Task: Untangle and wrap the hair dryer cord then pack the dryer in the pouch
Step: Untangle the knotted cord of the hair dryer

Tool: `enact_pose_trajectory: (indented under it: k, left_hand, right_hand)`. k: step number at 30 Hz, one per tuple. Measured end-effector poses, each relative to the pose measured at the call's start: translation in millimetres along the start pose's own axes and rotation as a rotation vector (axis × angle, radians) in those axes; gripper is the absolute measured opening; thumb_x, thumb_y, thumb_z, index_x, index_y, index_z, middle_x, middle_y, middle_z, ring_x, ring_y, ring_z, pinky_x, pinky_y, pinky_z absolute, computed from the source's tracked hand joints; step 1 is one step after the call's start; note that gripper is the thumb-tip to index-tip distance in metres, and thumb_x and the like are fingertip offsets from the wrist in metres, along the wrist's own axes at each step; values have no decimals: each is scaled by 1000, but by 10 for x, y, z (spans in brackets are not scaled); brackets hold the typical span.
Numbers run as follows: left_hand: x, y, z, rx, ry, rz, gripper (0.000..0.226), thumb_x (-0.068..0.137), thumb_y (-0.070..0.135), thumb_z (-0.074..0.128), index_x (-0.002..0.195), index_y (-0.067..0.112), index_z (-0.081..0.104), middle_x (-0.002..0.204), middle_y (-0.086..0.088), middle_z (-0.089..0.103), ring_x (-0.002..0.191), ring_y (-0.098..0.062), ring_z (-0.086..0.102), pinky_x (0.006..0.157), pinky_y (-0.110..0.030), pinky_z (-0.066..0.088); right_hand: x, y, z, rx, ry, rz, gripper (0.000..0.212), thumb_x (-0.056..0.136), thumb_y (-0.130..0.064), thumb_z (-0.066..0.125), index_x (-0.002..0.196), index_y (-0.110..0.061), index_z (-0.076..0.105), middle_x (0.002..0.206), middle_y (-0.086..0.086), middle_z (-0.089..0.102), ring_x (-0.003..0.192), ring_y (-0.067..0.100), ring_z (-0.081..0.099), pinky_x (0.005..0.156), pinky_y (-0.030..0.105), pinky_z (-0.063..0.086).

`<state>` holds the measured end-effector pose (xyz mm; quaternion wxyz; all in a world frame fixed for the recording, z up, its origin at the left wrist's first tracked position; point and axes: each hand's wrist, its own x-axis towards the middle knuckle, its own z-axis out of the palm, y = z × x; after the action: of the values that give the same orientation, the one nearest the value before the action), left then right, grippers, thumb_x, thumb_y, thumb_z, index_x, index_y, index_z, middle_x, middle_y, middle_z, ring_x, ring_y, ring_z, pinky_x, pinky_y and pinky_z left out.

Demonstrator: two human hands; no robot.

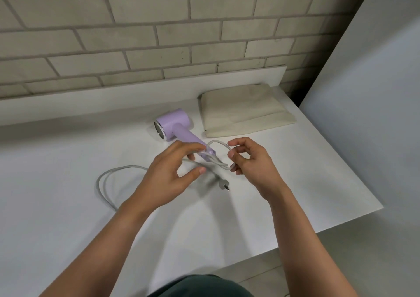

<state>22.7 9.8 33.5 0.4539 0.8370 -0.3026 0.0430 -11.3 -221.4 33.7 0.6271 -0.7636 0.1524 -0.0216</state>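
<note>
A lilac hair dryer [175, 125] lies on the white table [68, 217], its handle pointing toward me. Its pale grey cord [106, 176] loops out to the left and comes back to a plug [223, 184] lying on the table below my hands. My right hand [252, 165] pinches a small loop of the cord just right of the handle's end. My left hand [168, 178] hovers at the handle's end with fingers curved; its fingertips touch the cord there, and whether it grips is unclear. A beige fabric pouch [245, 110] lies flat behind my right hand.
A brick wall rises behind the table. The table's right edge [354, 178] runs diagonally, with a light wall panel beyond it. The front edge lies near my body.
</note>
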Motion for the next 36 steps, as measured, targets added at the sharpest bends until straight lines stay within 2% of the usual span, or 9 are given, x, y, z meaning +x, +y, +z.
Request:
enact_pose_trajectory:
  k: [2,5,9,13,19,23,26,30,36]
  left_hand:
    - [64,-21,-25,204,-84,138,40,92,31,77,127,42,62,118,26,49,93,7,52,74,-24,51]
    - [157,-100,-16,331,-70,218,38,92,33,77,127,38,65,129,15,51,91,6,45,63,-37,56]
    - [257,-75,20,386,18,329,22,96,39,68,117,34,70,121,15,62,95,-15,66,58,-38,56]
    - [331,-56,2,407,14,343,22,99,44,61,109,30,75,109,15,73,94,-15,69,61,-39,57]
    - [353,33,-42,514,30,183,27,103,45,47,103,34,71,90,12,75,82,-22,68,52,-36,54]
    - [351,72,-16,432,-70,-86,22,107,39,47,110,28,66,84,6,71,78,-27,58,65,-40,52]
    - [337,110,18,382,-85,-119,19,107,38,45,108,27,60,81,13,65,77,-24,50,67,-40,51]
    - [294,60,-3,297,-108,-191,18,108,33,43,97,25,55,80,9,66,74,-22,61,69,-42,54]
    - [317,134,-44,147,-62,-216,17,107,27,49,96,21,60,72,12,66,76,-16,65,71,-36,51]
  right_hand:
    - [11,3,-1,-38,-28,-9,13,99,-14,67,107,-23,72,100,-3,71,60,12,65,65,24,53]
    - [21,0,-14,-30,-45,-10,12,98,-16,70,104,-24,77,101,-4,75,61,11,62,67,23,51]
    - [21,-6,-46,-24,-107,-17,21,99,-9,65,109,-23,78,104,-4,79,67,10,61,67,20,51]
    - [7,-8,-57,-83,-174,-7,32,101,-4,57,112,-25,78,102,-3,79,72,6,63,73,23,54]
    - [-82,-105,-49,-101,-212,-39,27,108,-23,51,113,-33,76,103,-8,77,85,9,69,79,27,54]
    - [-161,-139,43,-224,-88,-238,19,95,-40,71,113,-35,73,110,-23,73,103,1,67,86,21,54]
    - [-118,-52,110,-486,23,-459,23,94,-23,74,116,-27,73,104,-16,74,87,6,70,82,32,58]
    - [-64,26,59,-578,194,-624,21,98,-16,58,107,-14,77,95,-1,77,74,16,73,71,40,59]
    - [-128,-54,155,-604,0,-637,24,93,-44,68,111,-28,74,101,-12,66,93,11,65,74,41,58]
